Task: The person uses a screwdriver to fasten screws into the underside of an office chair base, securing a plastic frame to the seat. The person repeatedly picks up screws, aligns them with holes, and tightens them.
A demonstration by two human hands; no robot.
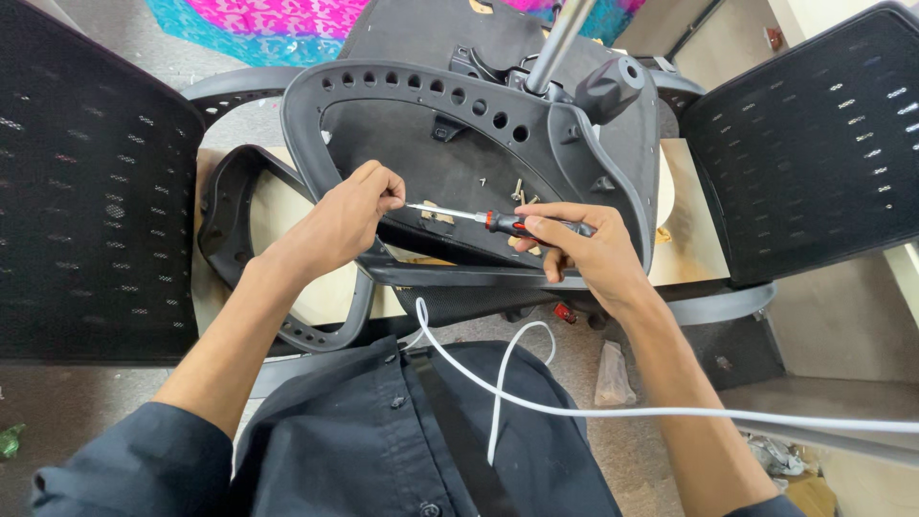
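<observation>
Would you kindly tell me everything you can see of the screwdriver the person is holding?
The screwdriver has a slim, shiny metal shaft and a black handle with red parts, seemingly plastic. It lies nearly level, tilted slightly, tip toward the left. The right hand grips the handle, while the left hand pinches the shaft near its tip, which is hidden there. It is held over the black underside of an upturned chair seat.
</observation>
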